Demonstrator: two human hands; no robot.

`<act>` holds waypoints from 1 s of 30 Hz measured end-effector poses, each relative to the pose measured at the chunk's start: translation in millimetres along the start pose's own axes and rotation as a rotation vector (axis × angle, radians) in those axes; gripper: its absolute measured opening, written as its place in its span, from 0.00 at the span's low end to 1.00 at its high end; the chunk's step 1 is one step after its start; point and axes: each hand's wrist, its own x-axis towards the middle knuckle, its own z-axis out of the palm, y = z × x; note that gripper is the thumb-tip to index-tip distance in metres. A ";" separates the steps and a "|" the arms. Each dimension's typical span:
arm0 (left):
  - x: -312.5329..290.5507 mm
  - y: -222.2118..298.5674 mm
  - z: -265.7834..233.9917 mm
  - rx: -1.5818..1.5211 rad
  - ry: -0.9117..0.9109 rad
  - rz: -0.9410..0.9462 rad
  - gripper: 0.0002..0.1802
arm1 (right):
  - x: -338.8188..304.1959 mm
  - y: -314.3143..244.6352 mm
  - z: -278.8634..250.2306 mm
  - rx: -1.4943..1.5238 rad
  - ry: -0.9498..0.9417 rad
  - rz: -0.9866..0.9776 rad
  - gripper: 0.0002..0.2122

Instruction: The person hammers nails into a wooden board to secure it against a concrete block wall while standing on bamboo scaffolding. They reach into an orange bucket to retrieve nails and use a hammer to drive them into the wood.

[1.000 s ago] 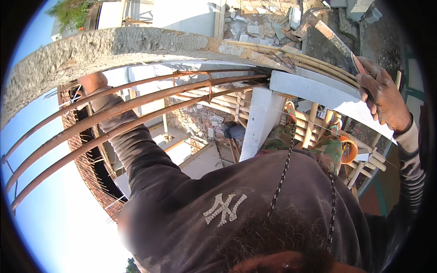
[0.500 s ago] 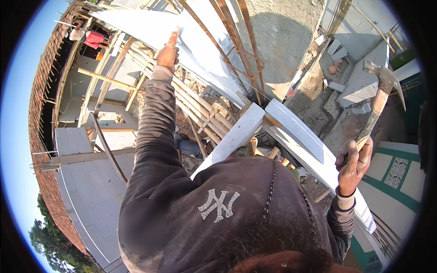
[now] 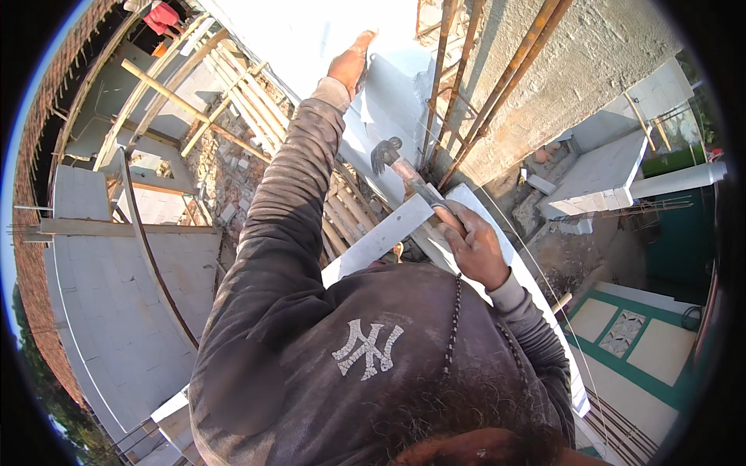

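My left hand (image 3: 351, 66) reaches far forward and rests on a large pale block (image 3: 392, 101) lit by bright sun. Its fingers are stretched out along the block and partly hidden. My right hand (image 3: 478, 245) is closed round the handle of a claw hammer (image 3: 420, 186), in front of my chest. The hammer's dark, worn head points forward and left, near the shaded side of the block; I cannot tell whether it touches. Rusty reinforcing bars (image 3: 513, 66) stand just right of the block. A narrow pale wall top (image 3: 381, 234) runs below the hammer.
A rough grey rendered wall (image 3: 598, 66) stands behind the bars. A thin string (image 3: 536, 260) stretches along the wall at my right. Bamboo poles (image 3: 256, 105) and rubble (image 3: 225, 175) lie lower left. Another person in red (image 3: 161, 17) is at the far left.
The hammer has swung from the far right to the middle, its head now beside the block. My view has turned right, and my left hand remains on the block.
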 end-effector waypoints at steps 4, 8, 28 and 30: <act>0.6 -2.6 -3.9 0.019 0.004 0.053 0.32 | 49.6 -11.5 37.8 -0.237 -0.133 0.092 0.20; 0.0 -0.4 6.1 0.012 -0.035 0.029 0.30 | 95.3 3.8 58.9 -0.352 -0.009 0.053 0.20; -20.5 8.0 12.3 -0.143 -0.132 -0.062 0.52 | 75.6 29.6 63.9 -0.307 0.086 0.035 0.21; -28.6 11.4 12.8 -0.119 -0.118 -0.041 0.52 | 72.7 28.4 62.5 -0.269 0.091 0.047 0.21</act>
